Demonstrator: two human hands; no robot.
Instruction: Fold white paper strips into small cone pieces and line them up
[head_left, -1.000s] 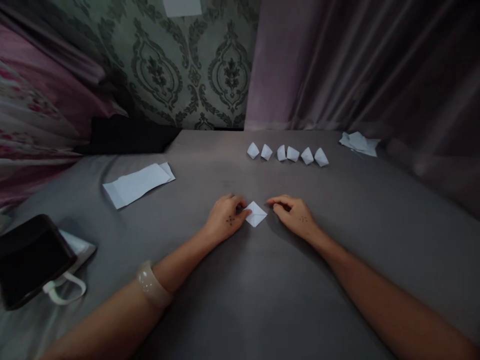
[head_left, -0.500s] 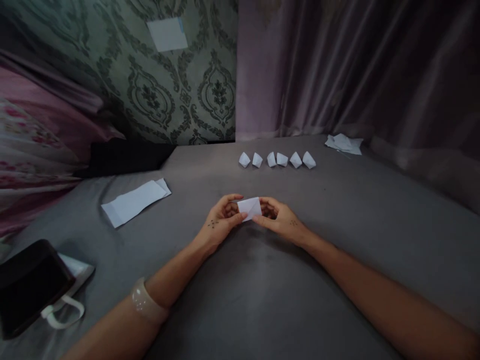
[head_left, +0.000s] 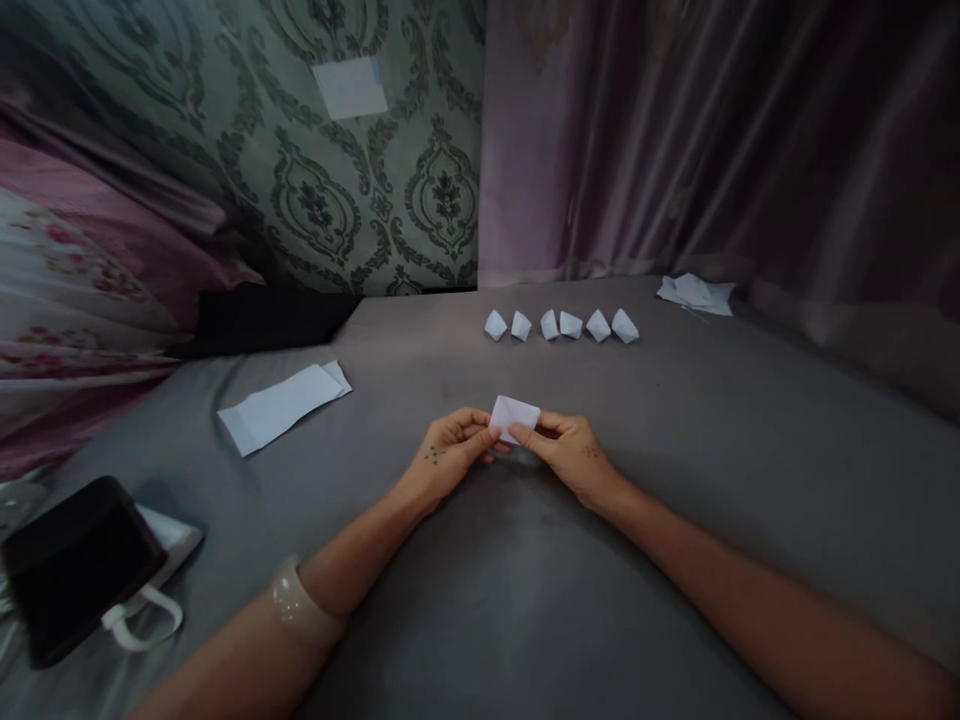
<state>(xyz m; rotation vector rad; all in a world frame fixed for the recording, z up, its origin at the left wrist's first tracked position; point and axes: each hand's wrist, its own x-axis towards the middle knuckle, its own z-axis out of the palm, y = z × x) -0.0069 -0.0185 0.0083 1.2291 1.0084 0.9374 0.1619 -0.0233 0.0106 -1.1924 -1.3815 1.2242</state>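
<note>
A small folded white paper [head_left: 515,414] is held between both hands above the grey sheet [head_left: 480,560]. My left hand [head_left: 452,450] pinches its left corner, thumb in front. On the other side my right hand [head_left: 574,450] grips it, with the thumb pressed on the paper's lower face and the fingers mostly hidden behind. Creases show on the face turned to me. Beyond the hands stand several folded paper shapes [head_left: 598,326] in a row.
Flat paper strips [head_left: 289,408] lie to the left, and a pile of paper pieces [head_left: 696,294] lies at the far right. A black device [head_left: 82,570] with a white cable [head_left: 146,625] is at the near left. Curtains and a patterned wall [head_left: 375,180] border the back.
The folded paper has been tilted and shifted slightly right in my hands. My right thumb has moved further onto its face. The whole view has shifted a little.
</note>
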